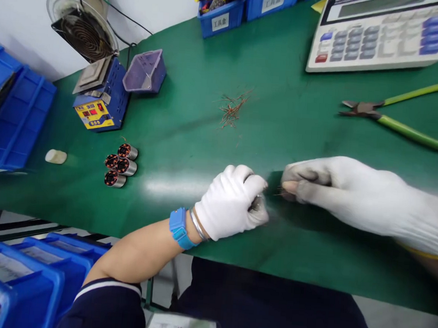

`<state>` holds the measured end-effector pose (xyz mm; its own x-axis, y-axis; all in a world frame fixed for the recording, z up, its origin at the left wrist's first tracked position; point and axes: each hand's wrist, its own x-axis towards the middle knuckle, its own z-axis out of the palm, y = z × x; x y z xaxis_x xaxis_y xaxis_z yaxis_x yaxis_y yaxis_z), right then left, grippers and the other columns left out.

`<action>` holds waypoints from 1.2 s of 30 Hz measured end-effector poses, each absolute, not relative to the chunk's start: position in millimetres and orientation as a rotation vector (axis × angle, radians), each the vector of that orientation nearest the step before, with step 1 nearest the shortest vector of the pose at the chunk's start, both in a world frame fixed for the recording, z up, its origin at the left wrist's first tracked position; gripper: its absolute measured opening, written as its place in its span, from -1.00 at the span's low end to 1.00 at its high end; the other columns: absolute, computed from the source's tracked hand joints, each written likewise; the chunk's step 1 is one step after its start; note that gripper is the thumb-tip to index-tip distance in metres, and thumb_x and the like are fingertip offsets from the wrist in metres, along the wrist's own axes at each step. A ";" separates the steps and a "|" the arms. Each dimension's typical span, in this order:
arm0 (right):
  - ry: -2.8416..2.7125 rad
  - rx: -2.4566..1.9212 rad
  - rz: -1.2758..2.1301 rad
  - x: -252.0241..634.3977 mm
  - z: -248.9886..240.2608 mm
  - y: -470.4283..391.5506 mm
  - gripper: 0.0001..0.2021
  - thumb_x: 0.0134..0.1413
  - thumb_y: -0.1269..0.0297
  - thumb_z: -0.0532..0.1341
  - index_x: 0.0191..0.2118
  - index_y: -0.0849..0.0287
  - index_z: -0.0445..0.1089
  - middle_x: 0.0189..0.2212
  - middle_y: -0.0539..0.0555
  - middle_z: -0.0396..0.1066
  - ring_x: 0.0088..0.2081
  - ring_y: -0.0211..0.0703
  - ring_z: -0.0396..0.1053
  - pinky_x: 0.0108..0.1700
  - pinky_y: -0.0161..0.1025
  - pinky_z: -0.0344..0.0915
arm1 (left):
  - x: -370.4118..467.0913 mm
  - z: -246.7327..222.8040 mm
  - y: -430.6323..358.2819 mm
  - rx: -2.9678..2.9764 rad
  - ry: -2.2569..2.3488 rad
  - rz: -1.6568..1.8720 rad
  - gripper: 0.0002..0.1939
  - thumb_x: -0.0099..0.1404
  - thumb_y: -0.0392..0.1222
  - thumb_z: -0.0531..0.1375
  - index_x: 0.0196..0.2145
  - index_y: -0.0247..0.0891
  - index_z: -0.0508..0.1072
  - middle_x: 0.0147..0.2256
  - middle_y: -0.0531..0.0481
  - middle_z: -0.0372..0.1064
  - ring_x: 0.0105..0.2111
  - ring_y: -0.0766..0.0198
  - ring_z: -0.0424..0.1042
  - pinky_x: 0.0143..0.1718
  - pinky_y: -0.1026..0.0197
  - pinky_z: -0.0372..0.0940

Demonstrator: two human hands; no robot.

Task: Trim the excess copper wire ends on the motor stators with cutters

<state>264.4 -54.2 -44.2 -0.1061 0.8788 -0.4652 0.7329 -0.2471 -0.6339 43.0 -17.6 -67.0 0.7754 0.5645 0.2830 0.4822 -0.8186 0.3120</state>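
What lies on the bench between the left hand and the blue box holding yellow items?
In the head view, a loose pile of copper-coloured wire pieces lies on the green bench between them, touching neither.

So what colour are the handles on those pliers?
The handles are light green; they show best in the head view, at the right edge.

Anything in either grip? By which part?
Left grip: seemingly something, mostly hidden by the glove; the part held can't be told. Right grip: curled, fingertips blurred; can't tell if anything is held.
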 end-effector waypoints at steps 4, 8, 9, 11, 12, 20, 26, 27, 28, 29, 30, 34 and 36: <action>-1.745 -1.907 1.421 276.1 -30.9 -47.9 -0.40 -0.04 -0.42 0.02 -0.45 0.09 0.33 -0.46 0.10 0.38 -0.38 -0.08 0.29 -0.30 -0.10 0.26 | 44.1 -68.8 -18.7 2.771 0.836 0.508 -0.88 0.28 -0.24 0.10 -0.25 -0.24 0.42 -0.27 -0.14 0.29 -0.27 0.08 0.25 -0.27 0.09 0.28; -1.276 -1.753 1.469 278.3 -26.2 -40.2 -0.58 0.12 -0.14 0.02 -0.18 0.09 0.36 -0.11 0.24 0.49 -0.14 0.02 0.48 -0.05 -0.07 0.42 | 45.7 -68.2 -18.9 2.747 0.844 0.478 -0.89 0.26 -0.27 0.09 -0.29 -0.23 0.41 -0.29 -0.13 0.29 -0.29 0.09 0.25 -0.29 0.09 0.27; -1.153 -1.707 1.509 277.5 -27.1 -37.6 -0.57 0.13 -0.06 0.00 -0.05 0.11 0.33 -0.01 0.27 0.47 -0.07 0.05 0.49 -0.03 -0.06 0.43 | 46.3 -67.8 -19.1 2.732 0.851 0.469 -0.89 0.25 -0.27 0.08 -0.29 -0.22 0.40 -0.29 -0.13 0.29 -0.29 0.08 0.26 -0.29 0.08 0.28; -1.119 -1.565 1.683 274.5 -30.4 -31.9 -0.48 0.08 -0.02 0.05 0.11 0.15 0.26 0.05 0.31 0.44 -0.02 0.08 0.49 -0.07 -0.05 0.45 | 47.8 -67.1 -19.4 2.694 0.885 0.463 -0.89 0.23 -0.28 0.08 -0.29 -0.22 0.38 -0.30 -0.13 0.29 -0.29 0.07 0.27 -0.27 0.05 0.29; -1.209 -1.495 1.778 272.1 -32.3 -28.9 -0.44 0.03 -0.02 0.13 0.11 0.17 0.28 0.01 0.31 0.47 -0.04 0.08 0.49 -0.09 -0.07 0.45 | 48.6 -66.8 -19.4 2.674 0.907 0.463 -0.89 0.22 -0.29 0.08 -0.29 -0.21 0.37 -0.30 -0.13 0.29 -0.28 0.06 0.28 -0.25 0.04 0.30; -1.531 -1.406 2.105 242.0 -39.0 -18.5 -0.68 -0.07 -0.01 0.34 -0.48 0.19 0.43 -0.57 0.06 0.40 -0.52 -0.24 0.28 -0.45 -0.28 0.24 | 50.3 -69.1 -18.2 2.624 0.923 0.578 -0.95 0.20 -0.24 0.08 -0.34 -0.16 0.23 -0.34 -0.11 0.27 -0.29 0.07 0.32 -0.27 0.02 0.30; -1.574 -1.432 2.001 241.1 -43.3 -24.8 -0.71 -0.03 0.01 0.25 -0.52 0.14 0.40 -0.61 0.03 0.37 -0.56 -0.23 0.26 -0.49 -0.27 0.23 | 47.2 -70.8 -23.7 2.400 0.954 0.773 -0.72 0.21 -0.22 0.11 -0.10 -0.22 0.23 -0.19 -0.16 0.36 -0.20 0.08 0.43 -0.15 0.01 0.40; -1.578 -1.467 1.958 240.9 -44.2 -26.6 -0.72 -0.04 0.01 0.24 -0.52 0.14 0.40 -0.60 0.03 0.38 -0.55 -0.21 0.28 -0.47 -0.26 0.24 | 45.7 -70.6 -22.7 2.351 0.940 0.765 -0.60 0.18 -0.22 0.14 -0.01 -0.24 0.21 -0.11 -0.19 0.37 -0.14 0.07 0.45 -0.08 -0.01 0.41; -1.581 -1.504 1.905 240.5 -44.7 -28.8 -0.72 -0.04 0.01 0.24 -0.51 0.14 0.41 -0.58 0.04 0.39 -0.53 -0.19 0.31 -0.46 -0.26 0.26 | 43.7 -70.1 -20.3 2.295 0.911 0.726 -0.47 0.15 -0.22 0.18 0.08 -0.25 0.17 -0.02 -0.23 0.36 -0.08 0.05 0.45 -0.01 -0.03 0.41; -1.586 -1.533 1.849 239.8 -44.7 -31.1 -0.72 -0.03 0.01 0.24 -0.49 0.14 0.41 -0.56 0.04 0.42 -0.50 -0.17 0.34 -0.44 -0.26 0.27 | 41.3 -69.1 -16.4 2.220 0.875 0.668 -0.35 0.12 -0.22 0.21 0.15 -0.24 0.12 0.06 -0.27 0.33 -0.04 0.04 0.45 0.01 -0.04 0.42; -1.594 -1.542 1.799 239.3 -44.3 -33.5 -0.70 -0.03 -0.01 0.25 -0.47 0.14 0.41 -0.54 0.05 0.43 -0.49 -0.17 0.34 -0.44 -0.26 0.26 | 38.5 -67.3 -11.0 2.116 0.843 0.611 -0.28 0.11 -0.21 0.24 0.20 -0.23 0.08 0.12 -0.29 0.31 -0.02 0.04 0.45 0.00 -0.03 0.43; -1.621 -1.520 1.656 239.2 -39.8 -42.4 -0.60 0.02 -0.12 0.22 -0.47 0.17 0.37 -0.55 0.05 0.39 -0.52 -0.22 0.24 -0.48 -0.28 0.14 | 26.1 -49.9 16.1 1.612 0.869 0.497 -0.31 0.20 -0.05 0.27 0.21 -0.21 0.11 0.19 -0.33 0.29 -0.05 0.06 0.52 -0.19 0.08 0.50; -1.581 -1.532 1.600 240.5 -39.1 -45.7 -0.59 0.02 -0.13 0.23 -0.46 0.17 0.35 -0.56 0.04 0.37 -0.52 -0.25 0.21 -0.50 -0.29 0.09 | 20.6 -37.4 25.3 1.451 0.863 0.300 -0.41 0.26 0.12 0.25 0.12 -0.25 0.25 0.06 -0.30 0.41 -0.21 0.09 0.57 -0.37 0.15 0.49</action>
